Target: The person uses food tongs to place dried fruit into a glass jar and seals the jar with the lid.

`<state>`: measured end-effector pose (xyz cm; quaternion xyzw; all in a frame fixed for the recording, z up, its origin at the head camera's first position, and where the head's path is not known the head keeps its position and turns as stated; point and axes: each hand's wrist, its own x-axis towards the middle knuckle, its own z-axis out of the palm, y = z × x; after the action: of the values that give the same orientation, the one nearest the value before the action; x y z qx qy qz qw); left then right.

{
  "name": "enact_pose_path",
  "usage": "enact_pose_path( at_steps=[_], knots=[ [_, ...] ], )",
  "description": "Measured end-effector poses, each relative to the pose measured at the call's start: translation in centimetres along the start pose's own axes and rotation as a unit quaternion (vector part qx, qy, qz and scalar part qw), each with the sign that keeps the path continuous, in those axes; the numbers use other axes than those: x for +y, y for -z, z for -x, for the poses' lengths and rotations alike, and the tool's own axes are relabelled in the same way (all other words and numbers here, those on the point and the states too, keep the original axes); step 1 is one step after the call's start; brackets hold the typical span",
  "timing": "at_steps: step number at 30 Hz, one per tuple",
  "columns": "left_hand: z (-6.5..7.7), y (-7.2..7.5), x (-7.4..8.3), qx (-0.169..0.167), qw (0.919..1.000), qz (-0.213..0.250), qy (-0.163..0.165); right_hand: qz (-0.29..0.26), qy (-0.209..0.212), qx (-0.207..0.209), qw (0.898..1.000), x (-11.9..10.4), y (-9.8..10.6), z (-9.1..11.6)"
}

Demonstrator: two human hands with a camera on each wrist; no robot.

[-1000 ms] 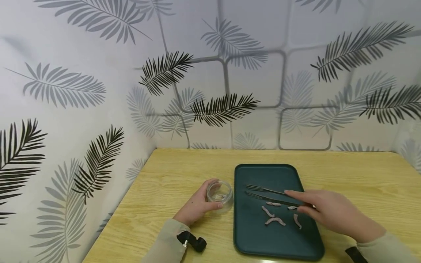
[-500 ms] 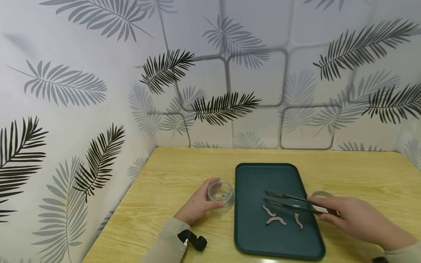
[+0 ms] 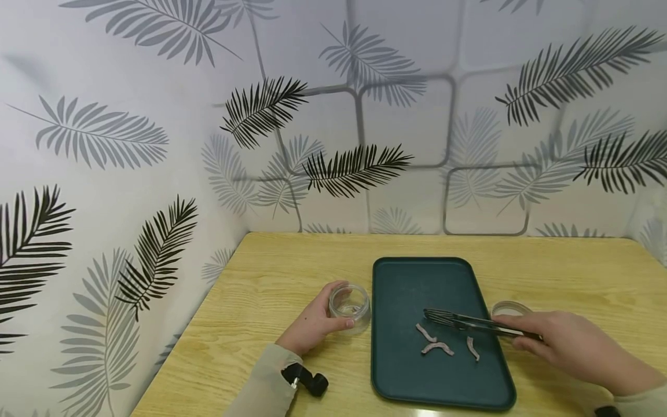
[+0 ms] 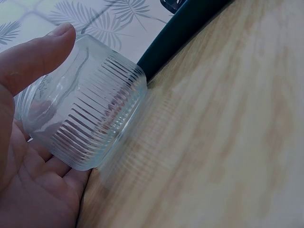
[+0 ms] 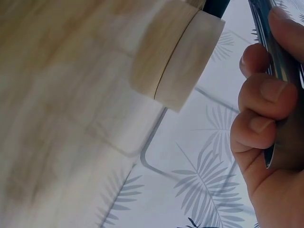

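My left hand holds a small clear glass jar on the table, thumb on one side and fingers on the other. Ribbed glass walls show in the left wrist view. With my right hand I grip metal tongs with fork-like tips, squeezed nearly together over the middle of the dark green tray. In the right wrist view, my fingers wrap the tongs' handle. Greyish-pink strips, such as a curved strip, lie below the tips. Whether the tips pinch a strip cannot be made out.
A round, pale-topped lid-like piece lies right of the tray, partly behind my right hand; its pale side shows in the right wrist view. The wooden table meets a leaf-patterned wall at the back and left.
My right hand has moved right with the tongs, uncovering the round piece, and the tongs' arms have come together. My left hand and the jar have stayed put.
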<state>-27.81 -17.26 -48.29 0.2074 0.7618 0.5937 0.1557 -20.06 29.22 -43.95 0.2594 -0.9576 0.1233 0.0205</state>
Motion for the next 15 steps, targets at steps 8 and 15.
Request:
enact_pose_path(
  at_steps=[8, 15],
  knots=[
    [-0.1, -0.1, 0.0, -0.001, 1.0, 0.005, 0.001, 0.018, 0.016, 0.035, 0.999, -0.3, 0.2, -0.2],
    [-0.1, -0.1, -0.1, 0.002, 1.0, 0.002, 0.001, 0.005, 0.014, 0.036, 0.999, -1.2, 0.6, -0.8]
  ],
)
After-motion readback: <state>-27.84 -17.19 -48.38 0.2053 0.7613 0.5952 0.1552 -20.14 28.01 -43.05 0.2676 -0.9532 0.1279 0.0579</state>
